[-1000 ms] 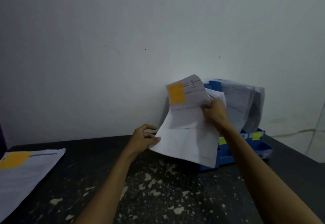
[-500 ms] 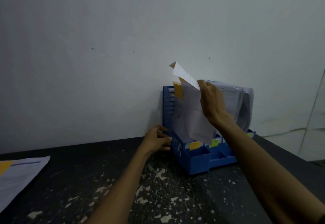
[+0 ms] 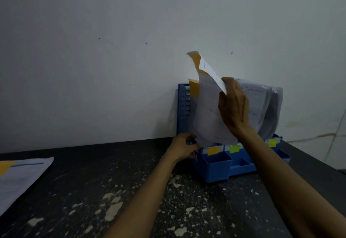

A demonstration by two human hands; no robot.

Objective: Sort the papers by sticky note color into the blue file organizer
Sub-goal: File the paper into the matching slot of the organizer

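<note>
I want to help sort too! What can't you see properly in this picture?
All in the head view:
- Writing on the held paper: too small and blurred to read.
- The slot it goes into in the blue file organizer: hidden by that paper and the right hand.
- Fingertips of the left hand: partly behind the paper's lower corner.
- Paper pile: cut off by the left edge.

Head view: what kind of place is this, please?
Probably a plain office or storage corner: a blue file organizer with papers stands by a bare white wall, on a dark, paint-flecked counter.
</note>
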